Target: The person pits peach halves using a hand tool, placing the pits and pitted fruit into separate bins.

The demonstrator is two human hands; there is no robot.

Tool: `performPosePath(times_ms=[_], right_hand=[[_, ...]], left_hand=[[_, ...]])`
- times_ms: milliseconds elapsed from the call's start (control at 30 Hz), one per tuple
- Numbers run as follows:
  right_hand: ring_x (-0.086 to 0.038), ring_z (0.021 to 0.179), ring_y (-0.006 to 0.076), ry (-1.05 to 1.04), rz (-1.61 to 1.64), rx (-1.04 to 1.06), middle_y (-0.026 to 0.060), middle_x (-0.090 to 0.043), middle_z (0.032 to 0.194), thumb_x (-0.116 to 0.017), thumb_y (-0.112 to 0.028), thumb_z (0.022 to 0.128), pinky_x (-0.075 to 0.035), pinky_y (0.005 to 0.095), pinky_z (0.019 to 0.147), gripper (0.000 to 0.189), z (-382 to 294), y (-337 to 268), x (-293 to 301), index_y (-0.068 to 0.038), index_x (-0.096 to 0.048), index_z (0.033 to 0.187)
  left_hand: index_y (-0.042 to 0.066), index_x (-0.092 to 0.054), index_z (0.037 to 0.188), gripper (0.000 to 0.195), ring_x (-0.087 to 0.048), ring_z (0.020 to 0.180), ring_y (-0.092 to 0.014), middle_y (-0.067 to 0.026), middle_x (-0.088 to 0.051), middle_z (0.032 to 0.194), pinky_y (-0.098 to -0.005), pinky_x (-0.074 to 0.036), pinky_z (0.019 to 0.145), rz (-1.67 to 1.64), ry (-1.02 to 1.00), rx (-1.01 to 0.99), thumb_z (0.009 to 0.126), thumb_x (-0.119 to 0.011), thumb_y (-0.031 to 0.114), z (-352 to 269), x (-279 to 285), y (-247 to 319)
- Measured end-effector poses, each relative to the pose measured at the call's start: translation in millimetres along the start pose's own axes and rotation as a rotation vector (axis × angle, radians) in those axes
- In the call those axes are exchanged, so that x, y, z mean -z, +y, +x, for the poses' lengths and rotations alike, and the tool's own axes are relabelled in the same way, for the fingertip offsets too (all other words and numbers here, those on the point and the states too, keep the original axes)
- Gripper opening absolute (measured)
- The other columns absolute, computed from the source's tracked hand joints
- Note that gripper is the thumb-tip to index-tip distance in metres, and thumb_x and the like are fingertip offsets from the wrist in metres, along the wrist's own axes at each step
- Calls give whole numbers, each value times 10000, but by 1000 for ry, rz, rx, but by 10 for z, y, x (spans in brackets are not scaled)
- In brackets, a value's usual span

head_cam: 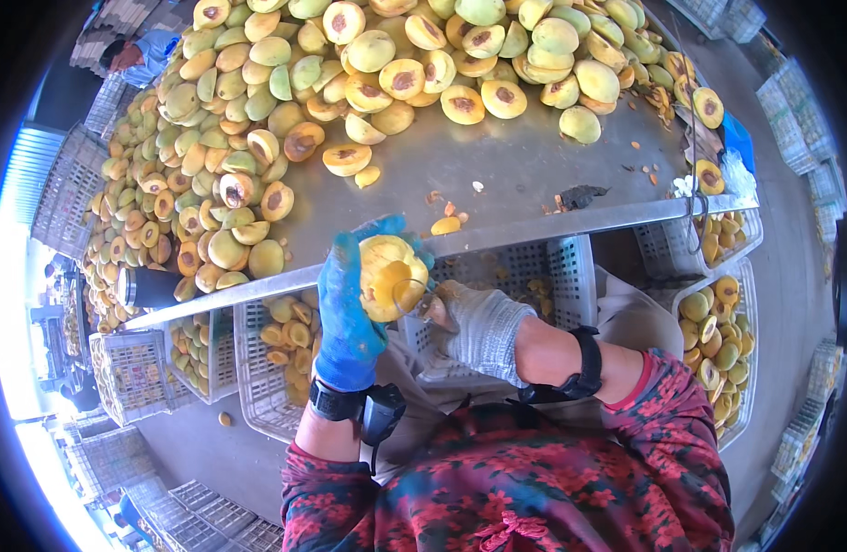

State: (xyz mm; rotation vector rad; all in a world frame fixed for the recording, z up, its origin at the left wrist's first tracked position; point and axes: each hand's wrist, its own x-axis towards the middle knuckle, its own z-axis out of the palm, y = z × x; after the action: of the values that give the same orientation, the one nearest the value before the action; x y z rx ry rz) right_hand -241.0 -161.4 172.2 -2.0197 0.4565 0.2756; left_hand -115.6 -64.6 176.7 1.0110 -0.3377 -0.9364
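Note:
My left hand (354, 303), in a blue rubber-coated glove, grips a yellow peach half (389, 276) just off the near edge of the metal table (534, 165). A hollow shows in the fruit's cut side. My right hand (475, 324), in a grey knitted glove with bare fingertips, is closed on a tool with a thin wire loop (404, 297); its handle is mostly hidden. The loop lies against the fruit. Many halved peaches (402, 79), several with brown centres, are heaped along the table's far and left parts.
Below the table edge stand plastic crates, one (571, 276) before me and one with peach halves (747, 345) at the right. A dark cylinder (151, 286) lies at the table's left edge. A person (144, 58) is at the far left. Dark scrap (582, 196) and fruit bits lie on the metal.

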Motion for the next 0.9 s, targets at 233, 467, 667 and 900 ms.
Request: performPosePath(times_ms=[233, 467, 667, 900], right_hand=[[-568, 808, 408, 18, 120, 3, 208, -603, 875, -440, -330, 918, -449, 447, 668, 322, 20, -22, -37, -75, -483, 1110], [-577, 774, 409, 34, 214, 28, 203, -610, 849, -456, -321, 902, -454, 460, 643, 310, 85, 43, -135, -88, -482, 1106], [-595, 813, 379, 27, 191, 38, 194, -616, 897, -470, -285, 888, -469, 446, 661, 281, 102, 172, -192, -91, -508, 1088], [-592, 883, 356, 197, 120, 343, 186, -617, 931, -466, -245, 879, -473, 394, 731, 261, 118, 315, -263, -72, -524, 1066]], left_hand=[[-38, -525, 1117, 458, -609, 897, -204, -127, -605, 999, -327, -485, 821, 373, 39, -111, 938, -400, 365, -41, 14, -89], [-42, -523, 1119, 480, -604, 886, -199, -124, -604, 1009, -326, -481, 816, 349, 59, -179, 943, -388, 384, -44, -61, -102], [-42, -524, 1118, 438, -587, 911, -186, -121, -594, 1040, -322, -475, 826, 470, 40, -201, 934, -436, 346, -16, 12, -174], [-27, -536, 1111, 413, -573, 915, -168, -109, -588, 1057, -310, -470, 818, 548, 36, -204, 919, -474, 333, -53, 3, -131]])
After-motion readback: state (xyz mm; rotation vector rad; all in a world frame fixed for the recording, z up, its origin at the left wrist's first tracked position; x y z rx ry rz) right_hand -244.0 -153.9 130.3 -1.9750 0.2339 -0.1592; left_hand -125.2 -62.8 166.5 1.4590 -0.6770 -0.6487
